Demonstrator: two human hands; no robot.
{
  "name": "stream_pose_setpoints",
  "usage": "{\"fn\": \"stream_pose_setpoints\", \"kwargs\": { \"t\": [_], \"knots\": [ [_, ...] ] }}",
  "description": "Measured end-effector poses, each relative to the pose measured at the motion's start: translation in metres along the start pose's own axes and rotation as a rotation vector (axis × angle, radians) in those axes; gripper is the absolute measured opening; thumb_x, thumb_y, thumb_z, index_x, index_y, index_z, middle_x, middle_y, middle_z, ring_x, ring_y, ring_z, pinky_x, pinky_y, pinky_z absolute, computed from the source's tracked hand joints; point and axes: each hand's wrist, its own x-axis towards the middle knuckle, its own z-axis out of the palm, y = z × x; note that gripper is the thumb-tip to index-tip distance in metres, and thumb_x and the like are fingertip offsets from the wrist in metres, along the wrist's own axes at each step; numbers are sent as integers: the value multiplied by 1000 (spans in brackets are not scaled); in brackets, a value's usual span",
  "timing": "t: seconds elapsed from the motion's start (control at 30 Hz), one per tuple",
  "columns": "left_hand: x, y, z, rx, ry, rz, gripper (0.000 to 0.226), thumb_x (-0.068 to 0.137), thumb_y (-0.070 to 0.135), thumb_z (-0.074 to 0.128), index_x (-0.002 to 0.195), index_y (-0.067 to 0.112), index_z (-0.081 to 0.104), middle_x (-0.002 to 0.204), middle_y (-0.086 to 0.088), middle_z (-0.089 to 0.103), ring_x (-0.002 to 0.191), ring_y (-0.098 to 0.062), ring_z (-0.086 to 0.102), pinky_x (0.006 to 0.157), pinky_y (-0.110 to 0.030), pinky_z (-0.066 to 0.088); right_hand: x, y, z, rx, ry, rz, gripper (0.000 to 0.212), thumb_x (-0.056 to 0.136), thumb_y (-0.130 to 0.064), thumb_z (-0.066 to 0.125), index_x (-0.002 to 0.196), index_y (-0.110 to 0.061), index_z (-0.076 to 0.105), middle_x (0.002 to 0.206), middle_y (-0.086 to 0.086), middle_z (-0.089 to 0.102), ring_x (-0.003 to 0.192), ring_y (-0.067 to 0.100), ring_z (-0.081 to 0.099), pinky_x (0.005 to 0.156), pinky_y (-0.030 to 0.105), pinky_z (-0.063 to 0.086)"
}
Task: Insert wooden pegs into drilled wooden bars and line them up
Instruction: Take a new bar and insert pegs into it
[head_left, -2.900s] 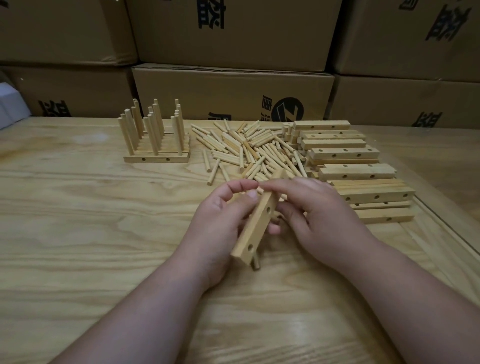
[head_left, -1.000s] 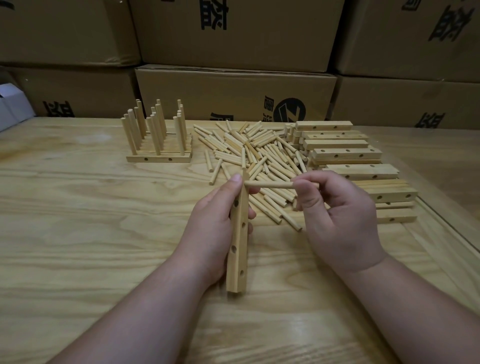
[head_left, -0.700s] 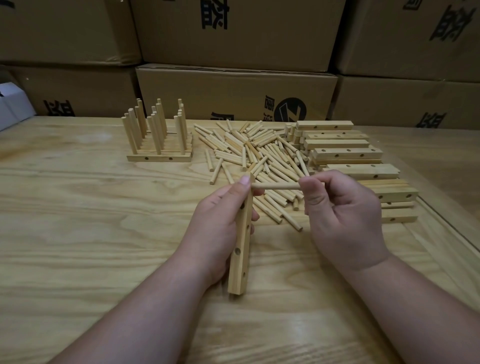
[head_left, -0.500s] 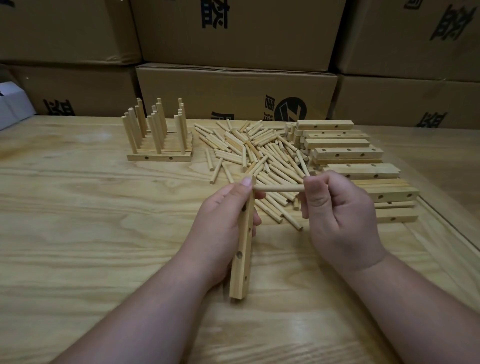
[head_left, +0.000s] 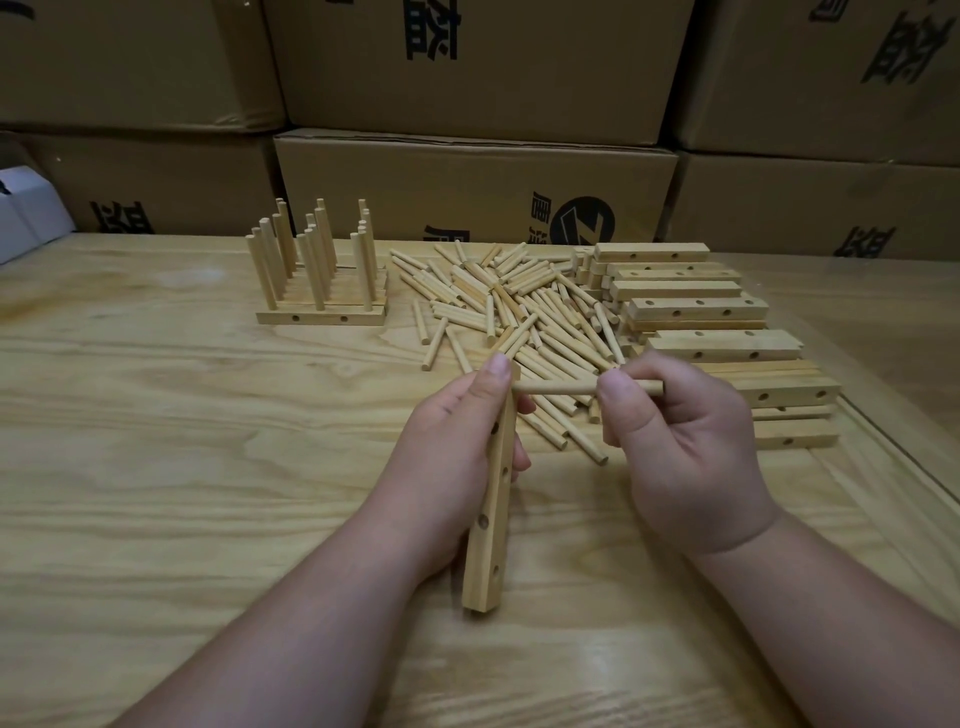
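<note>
My left hand (head_left: 447, 457) grips a drilled wooden bar (head_left: 491, 525) that stands almost upright, its lower end near the table. A wooden peg (head_left: 556, 387) lies level, its left tip at the top right side of the bar. My right hand (head_left: 680, 441) pinches that peg between thumb and fingers. Behind the hands lies a loose heap of pegs (head_left: 519, 306). Bars with upright pegs in them stand lined up (head_left: 319, 275) at the back left. A stack of bare drilled bars (head_left: 701, 322) lies at the right.
Brown cardboard boxes (head_left: 467, 192) form a wall behind the wooden table (head_left: 182, 441). A white box (head_left: 26, 213) sits at the far left edge. A raised strip (head_left: 893, 441) runs along the table's right side.
The bar has been turned from a slant to near upright in my left hand. My right hand took a peg and has brought its tip against the bar's top end.
</note>
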Motion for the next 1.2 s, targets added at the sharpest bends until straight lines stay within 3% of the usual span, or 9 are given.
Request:
{"fn": "stream_pose_setpoints", "kwargs": {
  "t": [0.17, 0.4, 0.5, 0.63, 0.7, 0.83, 0.93, 1.07, 1.2],
  "knots": [
    [1, -1, -1, -3, 8, 2, 50, 86, 72, 48, 81, 29, 72, 59, -5, 63, 56, -16, 59, 60, -33, 47, 0, -1, 0, 16, -28, 78, 44, 94, -33, 50, 60, -6, 55, 55, 2, 50, 48, 9, 44, 48, 24, 38],
    [2, -2, -2, 5, -3, -3, 50, 87, 72, 48, 82, 29, 72, 60, -4, 63, 57, -17, 59, 62, -34, 49, 0, -1, 0, 71, -32, 118, 46, 95, -35, 49, 58, -9, 51, 53, 7, 46, 47, 9, 40, 48, 25, 36],
    [2, -2, -2, -24, 3, 3, 49, 87, 72, 49, 83, 29, 72, 60, -5, 62, 57, -17, 59, 57, -28, 49, -2, 1, 2, 52, -18, 124, 35, 97, -38, 49, 66, -22, 55, 55, 0, 51, 48, 7, 44, 48, 20, 37],
    [3, -2, -2, -102, 30, -12, 45, 86, 69, 54, 83, 28, 74, 60, -7, 62, 57, -21, 58, 57, -31, 51, -3, 7, 5, 57, -5, 145, 8, 97, -33, 55, 92, -33, 61, 67, -5, 59, 55, 14, 54, 47, 28, 45],
    [3, -1, -3, -139, 58, -19, 44, 86, 67, 56, 81, 27, 74, 59, -7, 60, 57, -22, 57, 57, -33, 52, -2, 9, 6, 30, -3, 130, 11, 95, -24, 61, 94, -35, 63, 76, -12, 62, 64, 12, 59, 54, 20, 47],
    [4, 0, -2, -188, 116, -34, 45, 94, 62, 55, 79, 24, 75, 57, -7, 57, 55, -22, 56, 57, -34, 51, 1, 11, 5, -103, -53, 51, 16, 91, -12, 69, 104, -20, 70, 95, -14, 64, 88, 7, 64, 73, 10, 46],
    [3, 2, -1, -171, 122, -36, 46, 95, 61, 52, 78, 24, 74, 57, -8, 56, 56, -23, 56, 61, -37, 50, 3, 11, 3, -201, -69, -15, 17, 91, -12, 67, 107, -9, 74, 93, -8, 65, 86, 1, 62, 75, 7, 44],
    [2, 2, 0, -116, 124, -27, 46, 94, 63, 51, 80, 25, 74, 56, -8, 58, 59, -25, 58, 67, -39, 51, 6, 10, -2, -276, -85, -50, 19, 92, -17, 65, 106, -9, 75, 87, -10, 64, 82, -4, 60, 74, 6, 41],
    [2, 1, -1, -95, 129, -28, 45, 94, 64, 52, 82, 26, 74, 58, -7, 59, 61, -24, 61, 69, -39, 52, 10, 10, -7, -332, -134, -75, 19, 94, -18, 66, 109, -12, 76, 83, -9, 67, 79, 3, 63, 70, 15, 48]
  ]
}}
